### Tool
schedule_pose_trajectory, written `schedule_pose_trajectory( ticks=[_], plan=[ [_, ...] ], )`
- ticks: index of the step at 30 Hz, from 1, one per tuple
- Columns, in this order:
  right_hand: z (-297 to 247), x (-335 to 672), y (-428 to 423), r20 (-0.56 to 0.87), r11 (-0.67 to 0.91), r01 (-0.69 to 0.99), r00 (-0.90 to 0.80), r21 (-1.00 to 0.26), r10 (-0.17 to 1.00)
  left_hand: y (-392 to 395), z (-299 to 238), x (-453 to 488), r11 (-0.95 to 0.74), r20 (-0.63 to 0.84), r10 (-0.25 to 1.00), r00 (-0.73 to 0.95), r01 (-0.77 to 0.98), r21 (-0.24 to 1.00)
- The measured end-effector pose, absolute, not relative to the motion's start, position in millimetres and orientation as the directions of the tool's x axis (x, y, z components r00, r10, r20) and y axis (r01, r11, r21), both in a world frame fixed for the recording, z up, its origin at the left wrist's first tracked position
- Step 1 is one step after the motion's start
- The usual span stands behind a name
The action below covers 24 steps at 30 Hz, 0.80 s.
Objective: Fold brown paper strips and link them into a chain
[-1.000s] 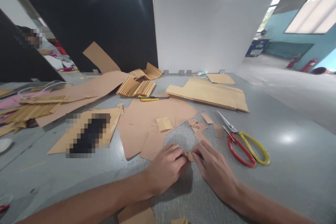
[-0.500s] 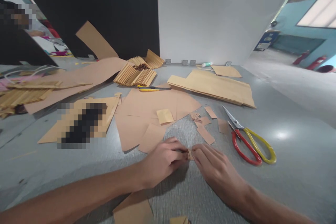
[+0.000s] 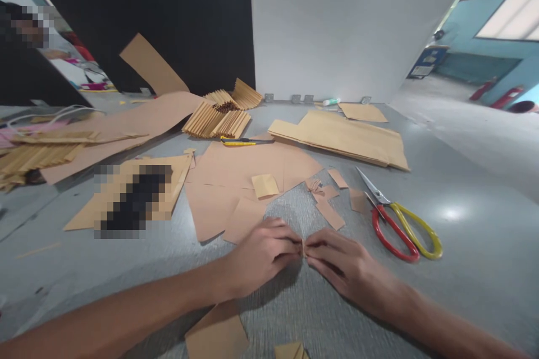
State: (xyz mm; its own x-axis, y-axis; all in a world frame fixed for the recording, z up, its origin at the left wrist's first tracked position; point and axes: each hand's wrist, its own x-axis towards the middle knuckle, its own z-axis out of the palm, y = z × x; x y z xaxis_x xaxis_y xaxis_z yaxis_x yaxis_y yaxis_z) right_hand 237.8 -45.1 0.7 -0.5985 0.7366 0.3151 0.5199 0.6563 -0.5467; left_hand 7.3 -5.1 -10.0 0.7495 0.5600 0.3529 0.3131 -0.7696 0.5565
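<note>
My left hand (image 3: 259,255) and my right hand (image 3: 339,266) meet fingertip to fingertip low on the grey table (image 3: 463,269). Both pinch a tiny folded scrap of brown paper (image 3: 303,248), almost hidden between the fingers. Just beyond the hands lie small brown paper offcuts (image 3: 329,214) and a large cut sheet of brown paper (image 3: 244,179) with a small yellowish square (image 3: 265,185) on it. Red and yellow handled scissors (image 3: 400,224) lie to the right of my right hand.
A yellow utility knife (image 3: 238,141) lies beyond the sheet. Pleated paper fans (image 3: 219,118) and a stack of folded brown paper (image 3: 341,137) sit farther back. Paper pieces (image 3: 217,336) lie at the near edge. Black and white boards stand behind; a person is at far left.
My hands have closed in on the scrap, so less of it shows now. The view has shifted slightly; nothing else on the table has moved.
</note>
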Motion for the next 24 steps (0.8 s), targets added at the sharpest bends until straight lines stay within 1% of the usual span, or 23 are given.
schedule_pose_trajectory(
  ticks=[4, 14, 16, 20, 24],
  plan=[
    [-2, 239, -46, 0.286, 0.633, 0.514, -0.600, -0.579, 0.747, -4, -10, 7, -0.769, 0.361, 0.556, 0.748, 0.299, 0.565],
    [-3, 236, -48, 0.325, 0.634, 0.529, -0.564, -0.564, 0.759, -2, -6, 7, -0.783, 0.343, 0.518, 0.784, 0.272, 0.559],
    [-3, 235, -47, 0.319, 0.610, 0.520, -0.544, -0.598, 0.776, -1, -5, 6, -0.777, 0.334, 0.520, 0.786, 0.273, 0.568],
    [-2, 231, -43, 0.278, 0.493, 0.502, -0.443, -0.710, 0.852, 0, -6, 6, -0.761, 0.332, 0.530, 0.781, 0.264, 0.593],
    [-1, 230, -37, 0.253, 0.442, 0.485, -0.407, -0.755, 0.878, 0, -5, 5, -0.749, 0.328, 0.541, 0.774, 0.267, 0.606]
  ],
)
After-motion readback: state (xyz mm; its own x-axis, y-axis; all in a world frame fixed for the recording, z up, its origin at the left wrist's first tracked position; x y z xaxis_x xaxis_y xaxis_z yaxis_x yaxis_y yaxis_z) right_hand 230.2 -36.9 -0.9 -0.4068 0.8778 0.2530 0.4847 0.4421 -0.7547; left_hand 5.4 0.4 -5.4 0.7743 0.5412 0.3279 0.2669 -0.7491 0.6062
